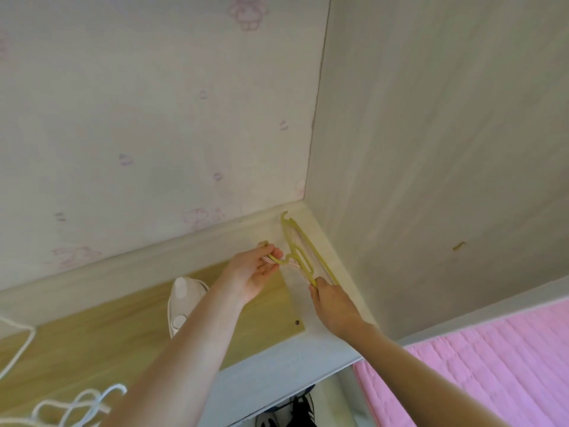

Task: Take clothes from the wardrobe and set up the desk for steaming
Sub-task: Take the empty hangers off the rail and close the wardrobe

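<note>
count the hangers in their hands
2 at least: a yellow hanger gripped by both the left hand and right hand, a pink hanger stacked under it; more may be hidden.

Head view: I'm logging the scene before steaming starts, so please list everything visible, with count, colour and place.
hangers: at least two, yellow-green over pink, far right desk corner, held by both hands
steamer: one, white, on the desk, partly behind the left forearm
cord: one, white, looped at the desk's left front
desk: one, light wood top with pale edge
wallpaper: cream with pink prints, behind the desk
bedding: pink, lower right
left hand: grips the hook end
right hand: grips the hangers' near end
</note>
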A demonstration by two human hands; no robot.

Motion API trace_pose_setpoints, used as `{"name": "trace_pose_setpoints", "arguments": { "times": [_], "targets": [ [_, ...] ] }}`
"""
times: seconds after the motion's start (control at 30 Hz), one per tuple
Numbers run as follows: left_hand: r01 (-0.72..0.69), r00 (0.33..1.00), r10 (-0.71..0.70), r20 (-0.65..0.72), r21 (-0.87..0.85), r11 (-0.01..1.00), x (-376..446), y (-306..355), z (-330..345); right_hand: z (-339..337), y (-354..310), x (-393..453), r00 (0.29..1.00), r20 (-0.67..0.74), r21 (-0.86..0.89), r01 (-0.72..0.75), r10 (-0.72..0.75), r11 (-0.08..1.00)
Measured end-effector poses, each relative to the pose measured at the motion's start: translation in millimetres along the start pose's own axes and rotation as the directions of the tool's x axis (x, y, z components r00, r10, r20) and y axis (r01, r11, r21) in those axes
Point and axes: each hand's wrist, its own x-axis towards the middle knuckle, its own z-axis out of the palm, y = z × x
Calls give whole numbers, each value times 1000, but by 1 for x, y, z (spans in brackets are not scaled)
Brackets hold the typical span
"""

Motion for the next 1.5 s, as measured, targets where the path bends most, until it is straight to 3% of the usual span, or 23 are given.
{"name": "trace_pose_setpoints", "arguments": {
  "times": [0.1,0.23,0.4,0.57,0.8,0.97,1.1,1.3,1.5],
  "targets": [
    [25,999,-23,-36,34,999,13,-10,-13,12,7,6,1000,31,19,-3,2,1000],
    [79,983,-69,-172,48,996,29,-20,-26,22,13,13,985,171,157,-29,1,987],
    [105,971,-39,-236,274,956,42,-31,-39,34,22,19,965,262,133,-4,-31,991],
    [116,960,11,-280,435,893,55,-43,-54,41,25,25,965,253,26,68,-72,997],
    [135,939,30,-344,447,884,73,-51,-65,45,25,36,965,254,-50,78,-63,996],
    [115,933,47,-358,417,902,86,-49,-61,43,20,45,982,186,-284,38,16,958],
    [127,930,79,-358,518,846,90,-51,-59,42,18,43,988,152,-414,28,38,910],
    [131,900,182,-395,645,753,89,-55,-65,50,14,36,988,150,-430,34,34,902],
    [80,909,207,-362,639,765,86,-55,-67,51,13,28,988,146,-421,25,41,907]
  ]
}}
